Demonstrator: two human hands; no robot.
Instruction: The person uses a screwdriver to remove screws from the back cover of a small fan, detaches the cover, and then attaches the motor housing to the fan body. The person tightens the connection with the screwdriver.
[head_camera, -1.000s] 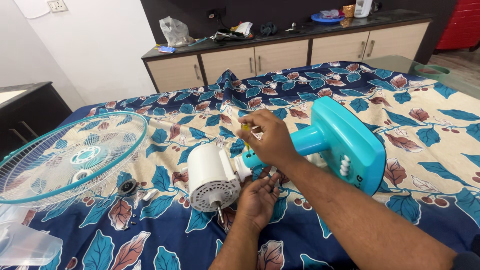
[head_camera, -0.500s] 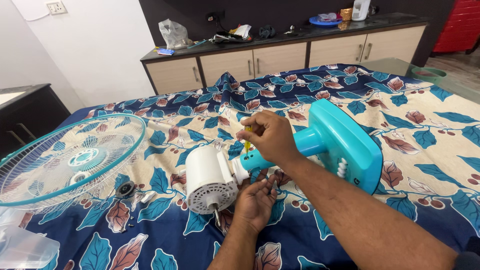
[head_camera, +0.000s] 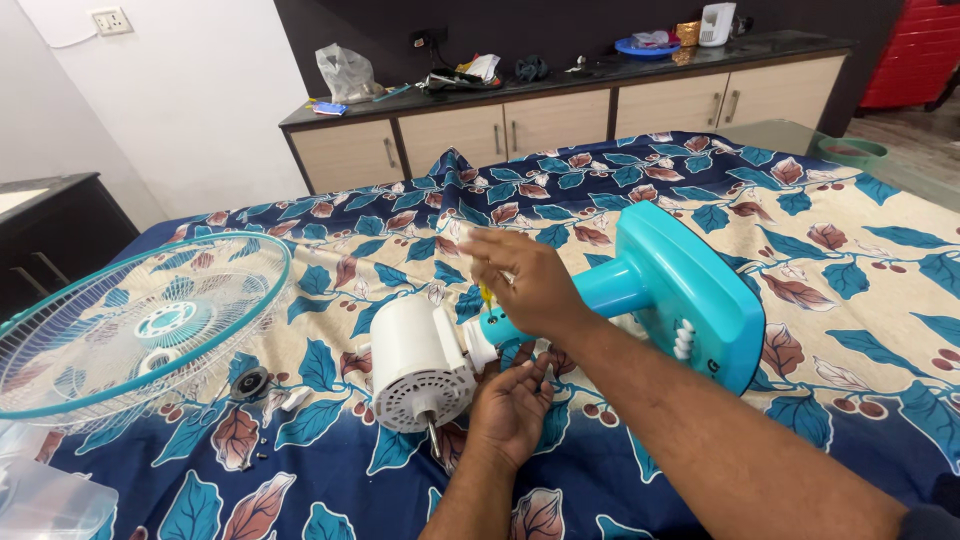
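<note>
White wall (head_camera: 210, 90), dark-topped beige cabinets (head_camera: 560, 115)

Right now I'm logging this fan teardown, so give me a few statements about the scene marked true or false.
1. The right hand holds a yellow-handled screwdriver over the fan's neck. True.
2. The white motor housing is mounted upright on its stand. False: it lies on its side on the leaf-print cloth.
3. The fan guard lies left of the motor. True.
4. The left hand grips the teal base. False: it rests beside the motor, below the neck.
</note>
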